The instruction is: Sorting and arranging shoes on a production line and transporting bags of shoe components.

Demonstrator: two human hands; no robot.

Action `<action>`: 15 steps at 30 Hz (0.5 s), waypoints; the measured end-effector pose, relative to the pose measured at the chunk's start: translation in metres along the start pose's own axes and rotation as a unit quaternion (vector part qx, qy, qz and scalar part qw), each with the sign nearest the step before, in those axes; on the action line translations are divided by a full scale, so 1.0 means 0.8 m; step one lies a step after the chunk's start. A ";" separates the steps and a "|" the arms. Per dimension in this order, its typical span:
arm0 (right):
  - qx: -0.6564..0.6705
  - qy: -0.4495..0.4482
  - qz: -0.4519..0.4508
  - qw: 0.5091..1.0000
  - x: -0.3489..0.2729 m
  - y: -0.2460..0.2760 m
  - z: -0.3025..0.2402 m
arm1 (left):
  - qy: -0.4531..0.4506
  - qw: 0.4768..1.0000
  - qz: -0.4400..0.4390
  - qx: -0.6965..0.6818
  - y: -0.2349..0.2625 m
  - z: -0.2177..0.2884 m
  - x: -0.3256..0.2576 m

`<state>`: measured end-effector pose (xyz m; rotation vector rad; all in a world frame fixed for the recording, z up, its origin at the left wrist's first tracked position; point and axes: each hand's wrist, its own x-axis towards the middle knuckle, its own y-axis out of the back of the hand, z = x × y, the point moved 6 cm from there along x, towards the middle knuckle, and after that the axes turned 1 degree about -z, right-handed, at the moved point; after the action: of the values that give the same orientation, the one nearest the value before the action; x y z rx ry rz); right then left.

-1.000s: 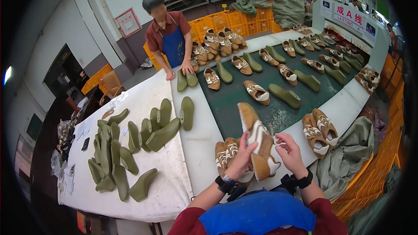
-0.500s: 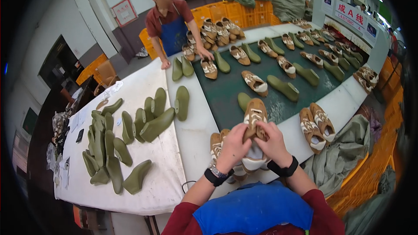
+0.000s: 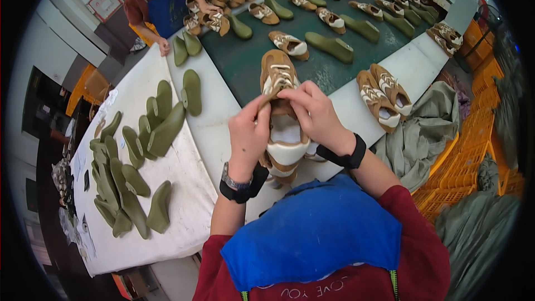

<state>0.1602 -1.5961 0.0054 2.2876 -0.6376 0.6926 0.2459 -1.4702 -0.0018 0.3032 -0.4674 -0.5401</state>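
A brown-and-white lace-up sneaker [image 3: 287, 153] is between my hands, toe pointing away and its opening toward me. My left hand [image 3: 248, 136] pinches the left side of its tongue with thumb and fingertips. On the tongue's right side, my right hand [image 3: 322, 116] pinches in the same way. The tongue is lifted and stretched between them, with a pale lining showing inside the shoe. Other sneakers lie partly hidden beneath the held one and my hands. A pair of matching sneakers [image 3: 384, 96] stands on the white table edge to the right.
Green shoe lasts [image 3: 120, 181] lie heaped on a white cloth-covered table [image 3: 184, 212] at left. Sneakers and lasts stand in rows on a green belt [image 3: 234, 72] ahead. A co-worker's hand [image 3: 209, 9] touches a far sneaker. Orange crates [image 3: 446, 184] and grey-green sacks [image 3: 415, 134] are at right.
The view has shifted, moving the scene left and up. My hands have drawn the tongue up and apart, showing more of the shoe's inside. The co-worker's sneaker now sits more tilted.
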 end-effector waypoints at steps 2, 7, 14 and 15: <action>0.000 -0.012 0.001 1.000 -0.002 0.001 -0.013 | -0.066 0.996 0.022 0.055 0.005 0.023 -0.008; -0.006 -0.011 -0.095 0.995 -0.011 -0.022 -0.007 | -0.133 0.977 0.090 0.140 0.002 0.014 -0.013; 0.047 -0.012 -0.095 0.994 -0.031 -0.022 0.023 | -0.104 0.992 0.038 0.056 0.002 -0.037 0.010; 0.046 -0.006 -0.097 0.994 -0.024 -0.021 0.019 | -0.211 0.970 -0.005 0.119 -0.010 -0.002 0.006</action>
<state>0.1606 -1.5910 -0.0240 2.4008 -0.3894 0.6267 0.2470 -1.4789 -0.0045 0.4221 -0.9470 -0.5604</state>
